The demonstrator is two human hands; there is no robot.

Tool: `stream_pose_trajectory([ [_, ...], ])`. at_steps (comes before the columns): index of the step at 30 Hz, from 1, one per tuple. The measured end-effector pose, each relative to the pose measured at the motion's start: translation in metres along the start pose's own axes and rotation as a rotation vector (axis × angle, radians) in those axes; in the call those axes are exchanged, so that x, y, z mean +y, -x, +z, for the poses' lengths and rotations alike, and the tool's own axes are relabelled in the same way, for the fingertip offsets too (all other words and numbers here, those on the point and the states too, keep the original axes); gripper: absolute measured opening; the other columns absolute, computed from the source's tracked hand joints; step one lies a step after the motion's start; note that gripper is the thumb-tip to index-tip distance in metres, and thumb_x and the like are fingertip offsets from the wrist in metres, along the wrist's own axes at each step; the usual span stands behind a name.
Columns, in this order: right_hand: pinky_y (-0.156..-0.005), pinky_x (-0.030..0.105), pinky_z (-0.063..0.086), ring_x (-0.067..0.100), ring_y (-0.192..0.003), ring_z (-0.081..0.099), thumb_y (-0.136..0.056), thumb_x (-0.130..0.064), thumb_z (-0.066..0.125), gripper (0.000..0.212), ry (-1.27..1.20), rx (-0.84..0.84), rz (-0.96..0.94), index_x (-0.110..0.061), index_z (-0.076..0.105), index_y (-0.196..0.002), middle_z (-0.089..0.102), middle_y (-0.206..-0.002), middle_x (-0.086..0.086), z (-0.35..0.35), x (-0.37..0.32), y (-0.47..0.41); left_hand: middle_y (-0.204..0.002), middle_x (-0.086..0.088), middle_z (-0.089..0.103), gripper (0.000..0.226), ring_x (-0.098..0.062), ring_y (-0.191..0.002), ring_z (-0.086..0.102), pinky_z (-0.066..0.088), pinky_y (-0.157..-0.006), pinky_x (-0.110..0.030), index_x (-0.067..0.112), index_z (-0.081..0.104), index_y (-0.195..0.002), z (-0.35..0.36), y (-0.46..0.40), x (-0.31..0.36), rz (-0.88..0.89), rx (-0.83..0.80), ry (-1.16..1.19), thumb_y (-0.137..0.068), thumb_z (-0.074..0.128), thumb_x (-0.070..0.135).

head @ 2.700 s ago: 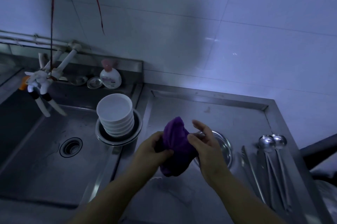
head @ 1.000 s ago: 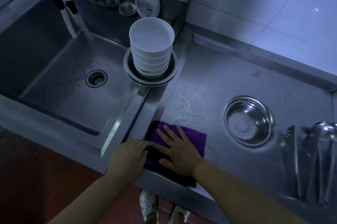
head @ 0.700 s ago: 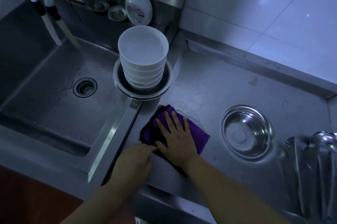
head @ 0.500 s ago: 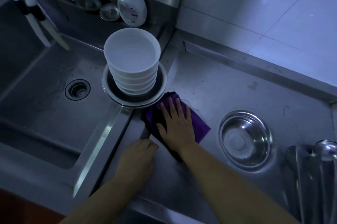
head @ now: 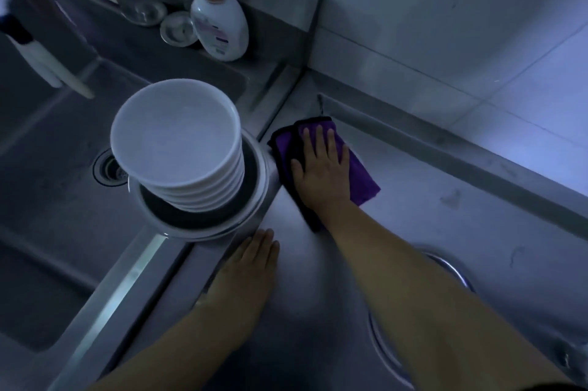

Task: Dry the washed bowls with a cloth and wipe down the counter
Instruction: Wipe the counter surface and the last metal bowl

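The right hand [head: 321, 168] pressed flat, fingers spread, on the purple cloth [head: 359, 174] beside the stacked white bowls [head: 178, 149]; the left hand [head: 251, 266] lay flat, fingers together, on the steel surface [head: 429, 199].

Right hand [head: 321, 168] flat, fingers spread and pressing down, left hand [head: 251, 269] flat, fingers together

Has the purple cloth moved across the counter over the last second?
Yes. The purple cloth has slid from the counter's front edge toward the back wall, passing beside the stack of white bowls.
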State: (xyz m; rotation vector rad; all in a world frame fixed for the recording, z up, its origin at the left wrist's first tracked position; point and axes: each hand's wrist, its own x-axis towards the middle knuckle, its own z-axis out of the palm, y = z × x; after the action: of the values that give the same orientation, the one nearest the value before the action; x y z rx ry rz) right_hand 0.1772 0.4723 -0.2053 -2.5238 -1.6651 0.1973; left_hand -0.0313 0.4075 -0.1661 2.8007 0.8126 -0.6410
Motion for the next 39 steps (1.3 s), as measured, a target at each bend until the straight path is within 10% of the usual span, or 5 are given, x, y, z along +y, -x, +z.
stream_pose_trajectory([
  [6,-0.116,0.047,-0.003,0.024,-0.146,0.002,-0.095,-0.045,0.027,0.065,0.026,0.012,-0.015,-0.017,0.01,-0.151,0.01,-0.159,0.01,-0.007,0.025,-0.042,-0.153,-0.028,-0.011,0.051,-0.042,-0.142,-0.006,0.0,-0.116,-0.046,-0.009,-0.008,-0.143,-0.005,-0.011,0.012,-0.079,-0.152,-0.021,-0.1,0.013,0.006],
  [9,-0.116,0.046,-0.005,0.022,-0.146,-0.001,-0.095,-0.046,0.026,0.065,0.036,-0.004,-0.036,-0.018,0.011,-0.152,0.007,-0.159,0.006,-0.007,0.035,-0.043,-0.151,-0.028,0.015,0.052,-0.043,-0.14,0.018,0.021,-0.114,-0.044,-0.012,0.019,-0.141,-0.005,-0.016,0.015,-0.101,0.032,-0.041,-0.092,0.014,0.001],
  [12,-0.116,0.046,-0.007,0.022,-0.146,-0.003,-0.095,-0.048,0.023,0.065,0.075,0.002,0.004,-0.019,0.011,-0.151,0.005,-0.16,0.005,-0.009,0.052,-0.035,-0.151,-0.031,-0.011,0.05,-0.046,-0.14,-0.007,0.005,-0.117,-0.049,-0.013,-0.012,-0.14,-0.009,-0.01,0.019,-0.086,-0.195,-0.106,-0.096,0.007,0.001],
  [32,-0.114,0.053,-0.005,0.032,-0.145,-0.01,-0.094,-0.057,0.023,0.071,0.008,-0.007,0.851,-0.024,0.0,-0.152,-0.007,-0.159,0.01,-0.038,0.172,0.081,-0.155,-0.023,-0.012,0.085,-0.035,-0.144,-0.004,0.008,-0.118,-0.039,-0.004,-0.013,-0.144,-0.021,-0.003,0.012,-0.03,-0.269,-0.12,-0.089,0.05,0.012],
  [39,-0.113,0.053,-0.009,0.031,-0.145,-0.011,-0.093,-0.058,0.024,0.067,0.051,-0.05,0.528,-0.032,0.001,-0.151,-0.005,-0.159,0.008,-0.02,0.102,0.092,-0.157,-0.019,-0.008,0.089,-0.03,-0.145,0.0,0.008,-0.116,-0.035,0.0,-0.007,-0.147,-0.012,-0.002,0.007,-0.006,-0.167,-0.046,-0.084,0.055,0.014],
])
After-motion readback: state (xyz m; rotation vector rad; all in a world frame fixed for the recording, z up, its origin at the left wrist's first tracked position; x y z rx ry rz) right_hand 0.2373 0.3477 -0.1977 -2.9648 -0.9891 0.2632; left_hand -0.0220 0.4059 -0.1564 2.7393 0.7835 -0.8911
